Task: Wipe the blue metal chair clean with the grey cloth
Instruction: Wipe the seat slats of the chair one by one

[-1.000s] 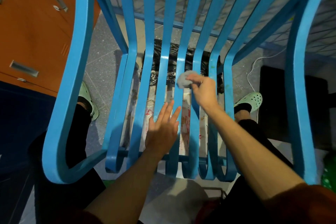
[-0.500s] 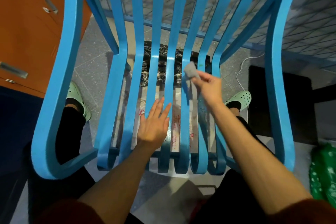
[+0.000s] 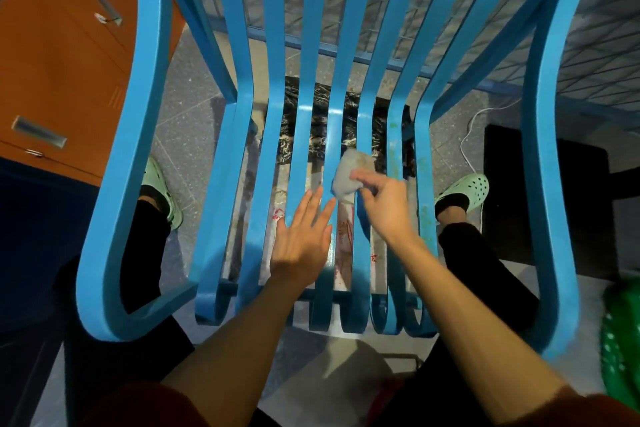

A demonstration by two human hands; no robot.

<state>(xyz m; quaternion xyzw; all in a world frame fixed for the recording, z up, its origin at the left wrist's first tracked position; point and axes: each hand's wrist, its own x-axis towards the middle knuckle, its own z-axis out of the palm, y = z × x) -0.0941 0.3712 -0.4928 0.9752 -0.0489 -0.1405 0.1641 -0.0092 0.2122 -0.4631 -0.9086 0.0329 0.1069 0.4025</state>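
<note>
The grey cloth [image 3: 348,174] is pinched by the right hand [image 3: 382,204] against a slat of the blue metal chair [image 3: 145,121]; the left hand [image 3: 301,236] is laid flat, fingers straight, on nearer slats.

Floor [image 3: 187,121]: grey speckled tile, joints visible. Orange cabinet [image 3: 52,62] at the floor's left edge, with recessed metal handles [image 3: 38,135]; a dark blue panel [image 3: 34,218] sits below it. Blue-framed wire mesh [image 3: 450,10] along the far edge. Black plastic sheet [image 3: 317,139] mid-floor. Black mat [image 3: 554,201] on the right, white cable [image 3: 465,146] beside it. Green bag [image 3: 620,350] at the right edge. Light is dim and cool.
</note>
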